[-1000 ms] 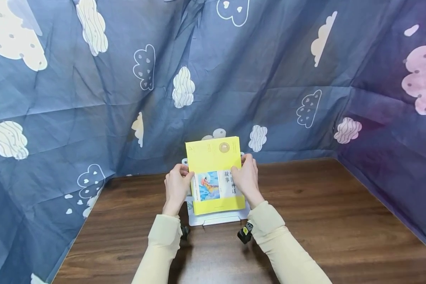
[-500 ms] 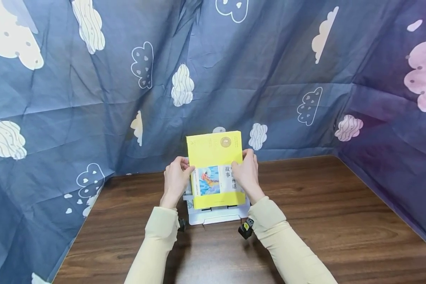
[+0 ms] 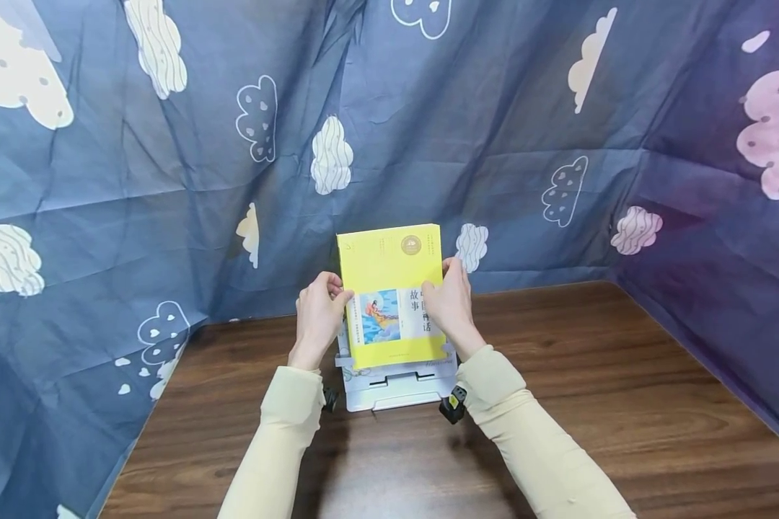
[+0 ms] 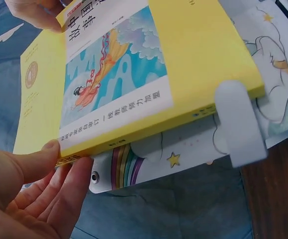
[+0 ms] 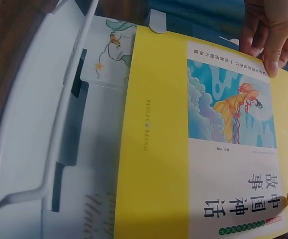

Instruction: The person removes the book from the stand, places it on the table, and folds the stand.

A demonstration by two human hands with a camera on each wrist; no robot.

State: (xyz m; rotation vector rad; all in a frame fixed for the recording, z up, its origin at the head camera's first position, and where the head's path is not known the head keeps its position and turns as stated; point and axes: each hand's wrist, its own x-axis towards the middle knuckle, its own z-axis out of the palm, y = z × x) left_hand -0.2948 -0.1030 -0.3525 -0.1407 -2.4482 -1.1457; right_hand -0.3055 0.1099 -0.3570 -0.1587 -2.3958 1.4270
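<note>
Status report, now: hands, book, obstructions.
Left hand and right hand gripping sides of the yellow Chinese mythology book. Book over white reading stand, lower edge clear of front ledge. Stand's left clip beside spine, possibly in the way.

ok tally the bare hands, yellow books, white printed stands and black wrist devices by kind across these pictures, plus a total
Bare hands, left hand and right hand: 2
Thick yellow book with a picture cover: 1
White flat stand printed with drawings: 1
Small black wrist devices, left device and right device: 2
Total: 6
</note>
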